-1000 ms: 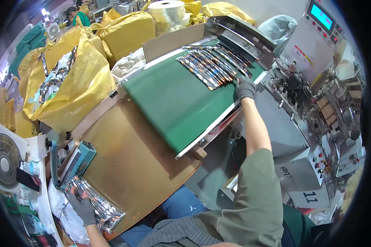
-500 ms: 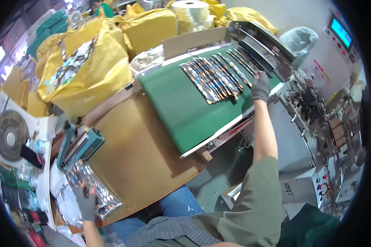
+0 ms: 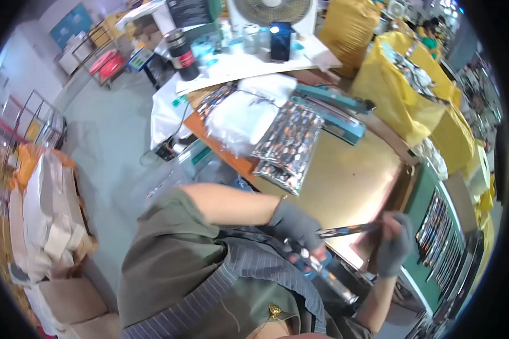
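Observation:
Both my hands wear grey gloves with bare fingertips. My left hand [image 3: 301, 227] is closed by my apron, at one end of a slim patterned packet [image 3: 348, 230]. My right hand [image 3: 395, 244] grips that packet's other end, near the green conveyor belt. Below my left fingers hangs a second shiny strip [image 3: 338, 287], with something blue beside it that is too blurred to name. More slim packets [image 3: 441, 234] lie in a row on the green belt [image 3: 423, 206]. Clear bags of patterned packets [image 3: 291, 138] are stacked on the brown table [image 3: 350, 175].
A teal bar sealer [image 3: 336, 116] stands behind the bagged stack, next to white plastic bags [image 3: 249, 113]. A white shelf [image 3: 237, 70] holds a flask [image 3: 182, 55], a dark phone [image 3: 280, 42] and a fan [image 3: 274, 8]. Yellow sacks [image 3: 393, 96] line the far right; cartons [image 3: 70, 299] sit lower left.
The view has swung left. My right hand has come off the belt with a slim packet, and my left hand has left the bagged stack to meet it before my apron.

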